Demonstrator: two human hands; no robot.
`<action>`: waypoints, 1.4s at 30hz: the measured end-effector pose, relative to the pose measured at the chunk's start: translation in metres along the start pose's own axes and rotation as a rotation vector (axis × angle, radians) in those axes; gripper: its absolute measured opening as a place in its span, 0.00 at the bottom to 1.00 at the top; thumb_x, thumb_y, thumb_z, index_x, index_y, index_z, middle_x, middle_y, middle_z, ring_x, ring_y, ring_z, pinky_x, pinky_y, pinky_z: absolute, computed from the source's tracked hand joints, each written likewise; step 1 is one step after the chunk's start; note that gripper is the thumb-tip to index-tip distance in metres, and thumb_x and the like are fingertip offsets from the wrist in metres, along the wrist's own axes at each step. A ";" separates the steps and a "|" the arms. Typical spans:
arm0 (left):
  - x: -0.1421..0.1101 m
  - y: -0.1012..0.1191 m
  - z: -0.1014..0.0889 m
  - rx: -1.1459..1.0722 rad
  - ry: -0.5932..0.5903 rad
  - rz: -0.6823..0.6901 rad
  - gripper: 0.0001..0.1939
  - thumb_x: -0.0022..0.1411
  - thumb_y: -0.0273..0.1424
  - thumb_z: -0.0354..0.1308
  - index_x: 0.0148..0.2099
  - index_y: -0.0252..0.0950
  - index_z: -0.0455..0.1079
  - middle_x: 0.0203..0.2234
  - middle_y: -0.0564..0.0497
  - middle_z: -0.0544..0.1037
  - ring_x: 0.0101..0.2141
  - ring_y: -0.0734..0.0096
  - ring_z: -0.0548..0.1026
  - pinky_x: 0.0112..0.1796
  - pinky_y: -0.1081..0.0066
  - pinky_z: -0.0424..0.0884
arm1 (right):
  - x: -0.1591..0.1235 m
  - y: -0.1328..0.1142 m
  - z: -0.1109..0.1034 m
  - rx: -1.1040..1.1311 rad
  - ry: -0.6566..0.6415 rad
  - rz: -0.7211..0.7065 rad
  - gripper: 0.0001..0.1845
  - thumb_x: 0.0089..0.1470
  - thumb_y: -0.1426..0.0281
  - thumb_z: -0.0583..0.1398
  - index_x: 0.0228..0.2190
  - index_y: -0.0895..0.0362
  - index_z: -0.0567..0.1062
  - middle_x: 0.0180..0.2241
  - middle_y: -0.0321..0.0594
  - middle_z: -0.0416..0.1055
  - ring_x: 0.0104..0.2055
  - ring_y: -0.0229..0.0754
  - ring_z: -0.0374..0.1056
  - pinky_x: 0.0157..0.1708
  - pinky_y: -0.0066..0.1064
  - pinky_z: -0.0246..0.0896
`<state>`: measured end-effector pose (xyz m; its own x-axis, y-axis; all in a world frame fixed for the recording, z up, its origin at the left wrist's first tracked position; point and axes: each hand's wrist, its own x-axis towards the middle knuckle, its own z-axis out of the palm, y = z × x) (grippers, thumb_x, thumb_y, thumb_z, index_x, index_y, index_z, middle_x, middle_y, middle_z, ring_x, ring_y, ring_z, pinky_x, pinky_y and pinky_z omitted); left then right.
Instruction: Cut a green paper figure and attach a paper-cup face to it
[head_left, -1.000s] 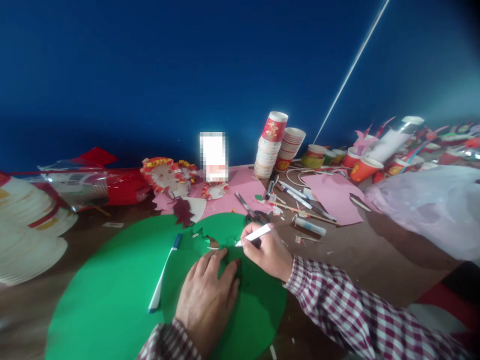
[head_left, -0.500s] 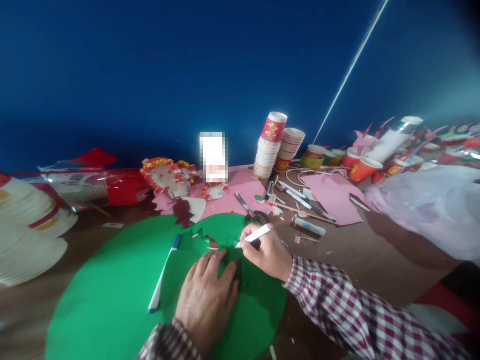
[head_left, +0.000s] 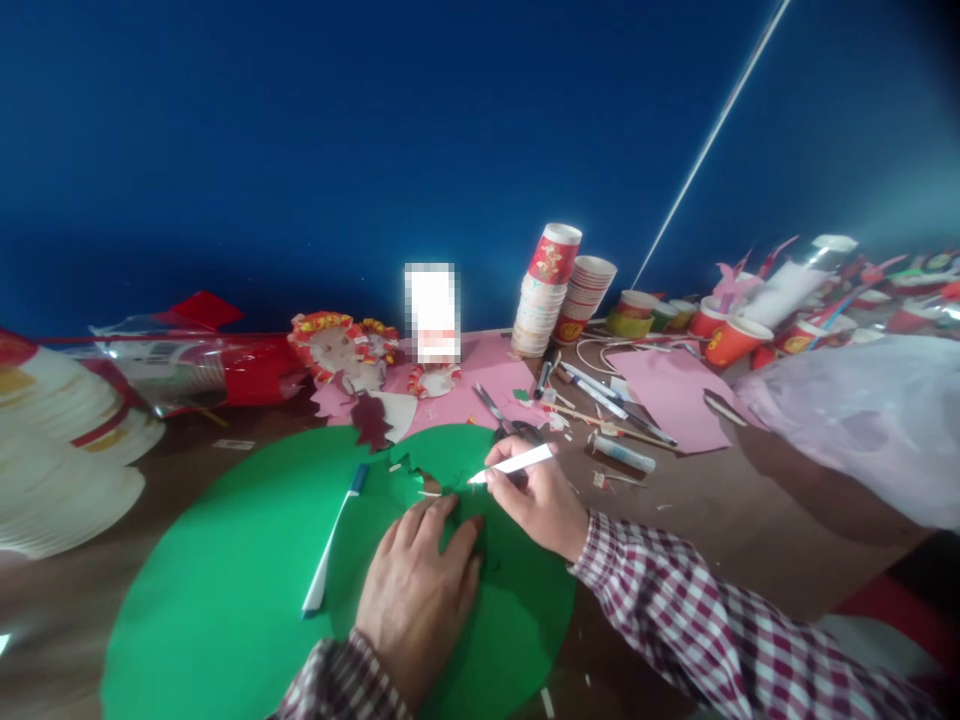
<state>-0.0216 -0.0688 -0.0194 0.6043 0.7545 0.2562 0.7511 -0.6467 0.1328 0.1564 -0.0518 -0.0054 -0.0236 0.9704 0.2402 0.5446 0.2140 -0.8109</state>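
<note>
Two overlapping round sheets of green paper point(head_left: 217, 560) lie in front of me, the upper one with a ragged cut-out near its far part. My left hand point(head_left: 420, 580) rests flat on the upper sheet, fingers spread. Pinched in my right hand point(head_left: 540, 500) is a slim white marker point(head_left: 521, 461), its tip at the green paper just beyond my left fingertips. A white pen with a blue end point(head_left: 334, 545) lies on the green paper left of my left hand. Partly hidden behind my right hand are black-handled scissors point(head_left: 491, 405).
Stacked paper cups point(head_left: 541, 300) stand by the blue wall. Pink paper point(head_left: 671, 395), pens point(head_left: 596, 390), a glue stick point(head_left: 622, 452) and scraps lie beyond and to the right. At the left are stacked paper plates point(head_left: 82, 500); a translucent plastic bag point(head_left: 870, 420) sits at the right.
My right hand has shifted the marker slightly, its tip now a little farther left on the green paper. The left hand stays flat. The whole view has moved slightly.
</note>
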 end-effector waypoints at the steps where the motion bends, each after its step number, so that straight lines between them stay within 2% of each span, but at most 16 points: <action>1: 0.000 0.000 0.000 -0.002 -0.003 -0.004 0.14 0.60 0.30 0.50 0.48 0.41 0.70 0.47 0.43 0.70 0.48 0.53 0.66 0.45 0.53 0.68 | 0.000 0.000 0.000 -0.020 -0.003 -0.010 0.03 0.55 0.70 0.55 0.32 0.57 0.68 0.25 0.35 0.69 0.22 0.34 0.62 0.22 0.23 0.56; 5: 0.001 0.001 -0.002 -0.017 -0.019 -0.018 0.14 0.60 0.30 0.50 0.48 0.40 0.70 0.48 0.43 0.69 0.49 0.53 0.66 0.45 0.53 0.67 | 0.000 -0.001 0.001 -0.051 -0.035 -0.034 0.04 0.55 0.69 0.56 0.32 0.57 0.69 0.27 0.37 0.72 0.27 0.37 0.67 0.26 0.25 0.59; 10: 0.001 0.001 -0.003 -0.021 -0.028 -0.022 0.14 0.61 0.30 0.49 0.48 0.40 0.69 0.48 0.43 0.69 0.49 0.53 0.65 0.45 0.53 0.67 | 0.000 0.000 0.002 -0.069 -0.058 -0.050 0.05 0.56 0.68 0.55 0.33 0.57 0.70 0.28 0.38 0.74 0.29 0.38 0.68 0.29 0.27 0.60; 29: 0.001 0.002 -0.003 -0.027 -0.022 -0.027 0.14 0.60 0.30 0.50 0.47 0.40 0.70 0.48 0.43 0.69 0.48 0.53 0.66 0.45 0.53 0.67 | 0.002 0.000 0.003 -0.135 -0.087 -0.042 0.06 0.56 0.67 0.56 0.33 0.57 0.71 0.26 0.37 0.73 0.26 0.37 0.67 0.29 0.27 0.59; 42: 0.001 0.001 -0.001 -0.016 -0.016 -0.018 0.14 0.60 0.31 0.50 0.47 0.40 0.70 0.48 0.43 0.69 0.48 0.53 0.66 0.45 0.53 0.67 | 0.001 -0.001 0.003 -0.153 -0.094 -0.042 0.06 0.56 0.67 0.56 0.33 0.57 0.71 0.24 0.35 0.72 0.22 0.35 0.64 0.25 0.26 0.56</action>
<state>-0.0204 -0.0692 -0.0176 0.5950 0.7676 0.2383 0.7576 -0.6347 0.1526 0.1538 -0.0503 -0.0057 -0.1235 0.9686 0.2157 0.6626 0.2423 -0.7087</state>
